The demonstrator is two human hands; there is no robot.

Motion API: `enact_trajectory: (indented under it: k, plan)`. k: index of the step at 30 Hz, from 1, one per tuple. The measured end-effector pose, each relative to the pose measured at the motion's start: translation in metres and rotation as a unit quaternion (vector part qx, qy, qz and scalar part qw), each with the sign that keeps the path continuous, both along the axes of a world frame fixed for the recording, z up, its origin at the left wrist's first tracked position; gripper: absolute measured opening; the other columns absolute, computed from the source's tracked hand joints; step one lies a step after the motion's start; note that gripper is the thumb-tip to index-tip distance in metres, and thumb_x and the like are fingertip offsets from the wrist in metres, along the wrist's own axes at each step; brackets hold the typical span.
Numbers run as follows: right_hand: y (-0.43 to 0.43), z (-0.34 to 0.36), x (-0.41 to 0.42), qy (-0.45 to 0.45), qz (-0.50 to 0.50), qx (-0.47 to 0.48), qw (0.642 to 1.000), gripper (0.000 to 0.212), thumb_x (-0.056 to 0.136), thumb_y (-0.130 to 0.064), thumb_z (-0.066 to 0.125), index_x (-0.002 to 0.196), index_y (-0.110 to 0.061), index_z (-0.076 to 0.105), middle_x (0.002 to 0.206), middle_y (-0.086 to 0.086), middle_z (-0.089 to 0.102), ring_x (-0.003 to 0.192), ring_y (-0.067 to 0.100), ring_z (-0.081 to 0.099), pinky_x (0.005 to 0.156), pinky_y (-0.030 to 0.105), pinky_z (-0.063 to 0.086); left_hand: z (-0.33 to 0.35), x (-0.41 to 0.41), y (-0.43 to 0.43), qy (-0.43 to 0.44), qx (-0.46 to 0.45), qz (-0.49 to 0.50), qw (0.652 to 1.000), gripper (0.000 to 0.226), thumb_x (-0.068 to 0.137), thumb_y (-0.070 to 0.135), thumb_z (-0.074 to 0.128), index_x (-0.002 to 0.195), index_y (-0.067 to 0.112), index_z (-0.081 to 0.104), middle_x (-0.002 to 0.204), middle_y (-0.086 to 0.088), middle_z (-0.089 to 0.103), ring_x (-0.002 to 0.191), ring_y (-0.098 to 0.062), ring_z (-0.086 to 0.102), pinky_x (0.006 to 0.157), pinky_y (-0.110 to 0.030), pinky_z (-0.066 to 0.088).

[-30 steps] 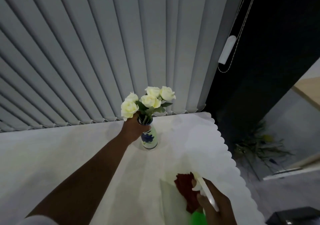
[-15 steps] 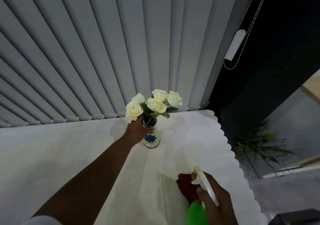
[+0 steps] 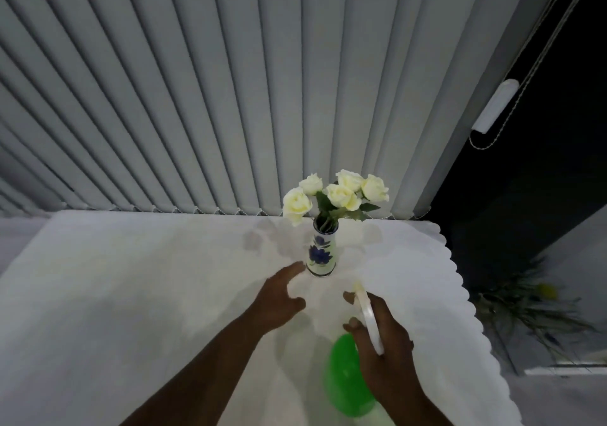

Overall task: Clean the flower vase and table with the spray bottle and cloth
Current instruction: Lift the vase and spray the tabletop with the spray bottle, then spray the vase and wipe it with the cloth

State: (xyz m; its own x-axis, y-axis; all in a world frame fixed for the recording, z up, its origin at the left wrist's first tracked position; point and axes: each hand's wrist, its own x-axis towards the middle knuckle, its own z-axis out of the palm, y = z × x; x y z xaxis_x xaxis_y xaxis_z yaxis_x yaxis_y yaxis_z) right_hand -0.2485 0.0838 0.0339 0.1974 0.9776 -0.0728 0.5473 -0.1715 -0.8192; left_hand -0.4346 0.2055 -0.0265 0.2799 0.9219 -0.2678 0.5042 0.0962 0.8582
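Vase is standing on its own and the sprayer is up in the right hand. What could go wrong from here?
1. The vase is tall, narrow and top-heavy with roses; the open left hand beside it could tip it.
2. The spray bottle in the right hand may wet the tablecloth and flowers, not just the vase.

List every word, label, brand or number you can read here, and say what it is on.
No readable text in this view.
Vase: only a painted blue flower pattern, no lettering.
Green spray bottle, held in the right hand: no label faces the camera.
White cord weight by the blinds: plain, no marking visible.
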Motion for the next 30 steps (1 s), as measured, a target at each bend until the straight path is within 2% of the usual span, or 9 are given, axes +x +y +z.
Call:
enact_trajectory:
  k: [2, 4, 7, 10, 16, 21, 24, 26, 30]
  plan:
    - [0.012, 0.004, -0.023, 0.037, 0.031, 0.035, 0.998, 0.033, 0.085, -0.039, 0.052, 0.117, -0.038, 0.057, 0.106, -0.023, 0.067, 0.095, -0.004, 0.064, 0.092, 0.022, 0.047, -0.006, -0.022, -0.036, 0.026, -0.014, -0.073, 0.997, 0.083, 0.056, 0.025, 0.060, 0.138, 0.024, 0.043, 0.146, 0.005, 0.044, 0.136, -0.009, 0.039, 0.115, -0.030, 0.031]
    - [0.024, 0.006, -0.050, 0.075, 0.063, 0.061, 0.993, 0.029, 0.085, -0.027, 0.057, 0.115, -0.028, 0.059, 0.105, -0.015, 0.069, 0.096, 0.002, 0.065, 0.086, 0.022, 0.050, -0.012, -0.043, -0.065, 0.050, -0.020, -0.109, 0.993, 0.091, 0.056, 0.034, 0.061, 0.143, 0.024, 0.036, 0.148, 0.007, 0.040, 0.137, -0.006, 0.036, 0.115, -0.028, 0.029]
    - [0.042, 0.002, -0.093, 0.061, 0.102, 0.076, 0.990, 0.026, 0.085, -0.022, 0.066, 0.110, -0.023, 0.058, 0.103, -0.009, 0.067, 0.094, 0.002, 0.063, 0.081, 0.020, 0.048, -0.013, -0.074, -0.092, 0.050, -0.012, -0.051, 0.997, 0.100, 0.056, 0.048, 0.081, 0.143, 0.031, 0.033, 0.144, 0.017, 0.040, 0.132, 0.000, 0.038, 0.110, -0.023, 0.031]
    - [0.055, -0.006, -0.138, 0.066, 0.138, 0.068, 0.986, 0.034, 0.081, -0.024, 0.073, 0.109, -0.023, 0.053, 0.102, -0.004, 0.065, 0.092, 0.008, 0.064, 0.082, 0.027, 0.051, -0.004, -0.098, -0.103, 0.048, 0.025, 0.060, 0.997, 0.104, 0.042, 0.058, 0.087, 0.132, 0.043, 0.038, 0.123, 0.032, 0.045, 0.108, 0.017, 0.045, 0.095, -0.017, 0.040]
    - [0.070, -0.021, -0.211, 0.010, 0.197, 0.062, 0.978, 0.058, 0.074, -0.038, 0.081, 0.113, -0.012, 0.047, 0.104, 0.004, 0.062, 0.091, 0.020, 0.060, 0.075, 0.024, 0.043, -0.002, -0.141, -0.102, 0.064, 0.040, 0.167, 0.983, 0.064, 0.048, 0.041, 0.088, 0.088, 0.053, 0.039, 0.093, 0.020, 0.052, 0.085, -0.002, 0.054, 0.067, -0.012, 0.039]
    - [0.077, -0.036, -0.242, -0.024, 0.210, 0.054, 0.976, 0.062, 0.070, -0.032, 0.083, 0.113, -0.009, 0.045, 0.105, 0.007, 0.059, 0.092, 0.025, 0.059, 0.073, 0.027, 0.045, -0.020, -0.176, -0.095, 0.051, 0.044, 0.177, 0.982, 0.065, 0.050, 0.032, 0.089, 0.093, 0.055, 0.046, 0.104, 0.019, 0.059, 0.092, 0.002, 0.056, 0.075, -0.015, 0.042]
    - [0.081, -0.041, -0.253, -0.038, 0.206, 0.044, 0.977, 0.062, 0.067, -0.031, 0.085, 0.106, -0.009, 0.043, 0.098, 0.006, 0.057, 0.081, 0.022, 0.055, 0.067, 0.026, 0.040, -0.032, -0.190, -0.089, 0.036, 0.023, 0.171, 0.984, 0.063, 0.050, 0.029, 0.089, 0.091, 0.057, 0.050, 0.101, 0.024, 0.062, 0.095, 0.010, 0.056, 0.076, -0.009, 0.042]
    - [0.083, -0.042, -0.256, -0.035, 0.205, 0.044, 0.977, 0.061, 0.063, -0.033, 0.088, 0.096, -0.016, 0.039, 0.094, 0.006, 0.056, 0.078, 0.023, 0.056, 0.066, 0.032, 0.047, -0.036, -0.194, -0.086, 0.037, 0.013, 0.163, 0.986, 0.065, 0.053, 0.022, 0.088, 0.091, 0.056, 0.048, 0.094, 0.032, 0.061, 0.091, 0.019, 0.053, 0.072, -0.004, 0.041]
    - [0.085, -0.040, -0.261, -0.024, 0.209, 0.051, 0.976, 0.063, 0.060, -0.035, 0.089, 0.096, -0.017, 0.039, 0.095, 0.004, 0.055, 0.085, 0.029, 0.060, 0.073, 0.042, 0.054, -0.039, -0.200, -0.082, 0.028, 0.016, 0.157, 0.987, 0.068, 0.058, 0.017, 0.086, 0.093, 0.055, 0.043, 0.096, 0.034, 0.054, 0.091, 0.016, 0.051, 0.071, 0.000, 0.037]
